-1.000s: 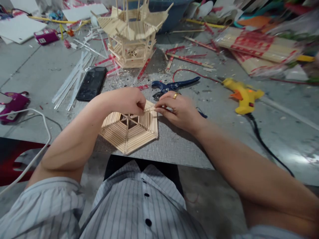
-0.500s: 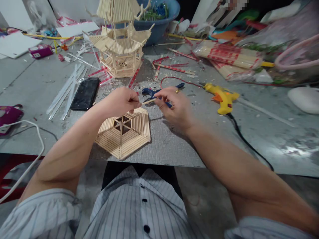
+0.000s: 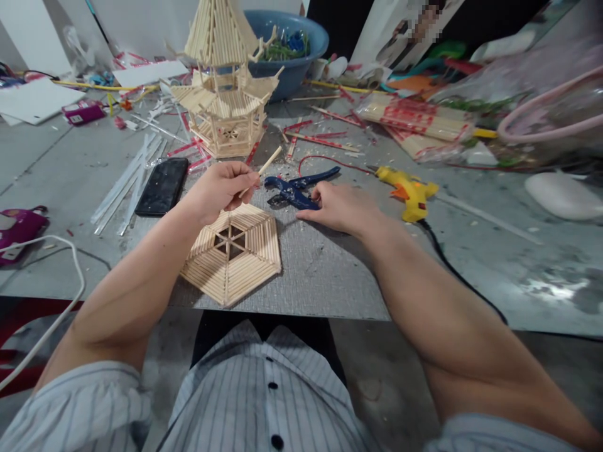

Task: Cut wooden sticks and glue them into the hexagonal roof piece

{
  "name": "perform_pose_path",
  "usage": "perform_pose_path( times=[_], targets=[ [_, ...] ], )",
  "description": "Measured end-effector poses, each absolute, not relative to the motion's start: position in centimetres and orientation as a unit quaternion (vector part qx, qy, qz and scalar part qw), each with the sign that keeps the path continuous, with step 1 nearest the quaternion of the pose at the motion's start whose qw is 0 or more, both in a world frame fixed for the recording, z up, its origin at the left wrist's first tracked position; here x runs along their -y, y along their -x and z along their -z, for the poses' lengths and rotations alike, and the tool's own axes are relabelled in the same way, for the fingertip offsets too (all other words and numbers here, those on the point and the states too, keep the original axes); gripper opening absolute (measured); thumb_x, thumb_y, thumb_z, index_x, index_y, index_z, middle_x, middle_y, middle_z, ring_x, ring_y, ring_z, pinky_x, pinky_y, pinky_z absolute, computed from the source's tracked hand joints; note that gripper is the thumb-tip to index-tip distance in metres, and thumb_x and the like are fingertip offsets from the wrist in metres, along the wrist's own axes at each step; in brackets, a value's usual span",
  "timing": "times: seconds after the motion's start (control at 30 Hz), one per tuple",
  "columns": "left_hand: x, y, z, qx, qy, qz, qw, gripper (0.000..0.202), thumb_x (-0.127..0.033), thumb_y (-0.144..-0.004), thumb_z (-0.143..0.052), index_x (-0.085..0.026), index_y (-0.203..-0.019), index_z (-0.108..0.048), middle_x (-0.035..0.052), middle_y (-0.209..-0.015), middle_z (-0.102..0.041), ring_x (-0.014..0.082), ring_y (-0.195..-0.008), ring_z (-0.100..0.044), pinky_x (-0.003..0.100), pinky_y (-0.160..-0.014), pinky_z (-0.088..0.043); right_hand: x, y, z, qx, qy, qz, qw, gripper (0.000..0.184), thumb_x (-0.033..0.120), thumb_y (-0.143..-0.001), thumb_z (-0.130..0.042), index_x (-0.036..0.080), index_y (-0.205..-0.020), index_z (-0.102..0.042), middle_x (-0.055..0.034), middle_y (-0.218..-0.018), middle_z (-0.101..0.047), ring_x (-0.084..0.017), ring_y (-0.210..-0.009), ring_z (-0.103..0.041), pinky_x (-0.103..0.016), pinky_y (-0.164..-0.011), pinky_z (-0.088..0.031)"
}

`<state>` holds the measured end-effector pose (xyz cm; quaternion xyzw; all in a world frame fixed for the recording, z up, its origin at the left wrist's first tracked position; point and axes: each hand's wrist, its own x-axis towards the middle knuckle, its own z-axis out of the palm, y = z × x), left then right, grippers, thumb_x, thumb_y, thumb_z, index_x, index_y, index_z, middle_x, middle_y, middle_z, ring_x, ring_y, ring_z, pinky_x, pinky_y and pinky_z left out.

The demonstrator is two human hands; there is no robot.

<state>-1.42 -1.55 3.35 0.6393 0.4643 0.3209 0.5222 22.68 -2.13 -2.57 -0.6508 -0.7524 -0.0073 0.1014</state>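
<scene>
- Pinching stick by its lower end: left hand closed on it, free end slanting up to the right, above the far side of the hexagon. Height over it: can't tell.
- Right hand is at one handle of the pliers. I can't tell whether it grips or just touches.
- Hexagon lies flat on the table, near the front edge.
- Risks, my read. Stick could twist or slip: thin piece, held at one end only.
- Nipped finger possible: pliers' jaw end points toward the left hand, so a squeeze too close in would do it.
- Left forearm is right beside the hexagon; a careless sweep could shove it off the edge.
- Glue gun lies on its side, nozzle just beside the red wire. If hot, it could mark the insulation; I can't see if it is. Its cord runs near the right forearm, so a snag could drag it.
- Writing: red print on the packet, unreadable to me. White label on the purple box, too small. No brand legible on pliers or gun.
</scene>
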Motion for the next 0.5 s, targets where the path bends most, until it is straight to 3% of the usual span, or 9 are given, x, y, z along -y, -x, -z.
perform_pose_path(
  times=[0.13, 0.3, 0.4, 0.5],
  targets=[
    [1.5, 1.5, -3.2, -0.46, -0.652, -0.337, 0.499, 0.018, -0.032, -0.081, -0.06, -0.018, -0.07, -0.053, -0.005, -0.047, -0.045, 0.0032, -0.039, -0.03, 0.023, -0.041, -0.021, 2.1, -23.1, 3.0, 0.779, 0.618, 0.004, 0.104, 0.037, 0.057, -0.071, -0.067, 0.024, -0.063, -0.055, -0.0036, -0.056, -0.056, -0.018, -0.046, -0.049, -0.031, -0.045, -0.033],
    [1.5, 1.8, -3.2, -0.46, -0.658, -0.356, 0.478, 0.018, -0.03, -0.083, -0.057, -0.019, -0.07, -0.053, -0.005, -0.05, -0.046, 0.0048, -0.042, -0.034, 0.023, -0.044, -0.026, 1.5, -22.8, 4.6, 0.749, 0.61, 0.039, 0.258, 0.032, 0.054, -0.079, -0.059, 0.024, -0.069, -0.059, -0.0029, -0.055, -0.056, -0.017, -0.049, -0.049, -0.031, -0.048, -0.036],
    [1.4, 1.8, -3.3, -0.464, -0.647, -0.378, 0.473, 0.017, -0.029, -0.083, -0.056, -0.019, -0.069, -0.054, -0.0033, -0.058, -0.053, 0.0057, -0.045, -0.038, 0.024, -0.047, -0.03, 1.4, -22.5, 4.1, 0.696, 0.605, -0.062, 0.381, 0.035, 0.059, -0.08, -0.056, 0.025, -0.076, -0.059, -0.0034, -0.062, -0.059, -0.019, -0.056, -0.054, -0.034, -0.051, -0.041],
    [1.1, 1.8, -3.0, -0.458, -0.639, -0.415, 0.457, 0.014, -0.027, -0.081, -0.059, -0.018, -0.07, -0.057, -0.0023, -0.065, -0.058, 0.0076, -0.056, -0.047, 0.024, -0.057, -0.037, 1.7, -22.2, 2.6, 0.612, 0.556, -0.28, 0.488, 0.036, 0.062, -0.078, -0.057, 0.026, -0.075, -0.051, -0.0009, -0.064, -0.056, -0.016, -0.049, -0.05, -0.033, -0.046, -0.04]
  ],
)
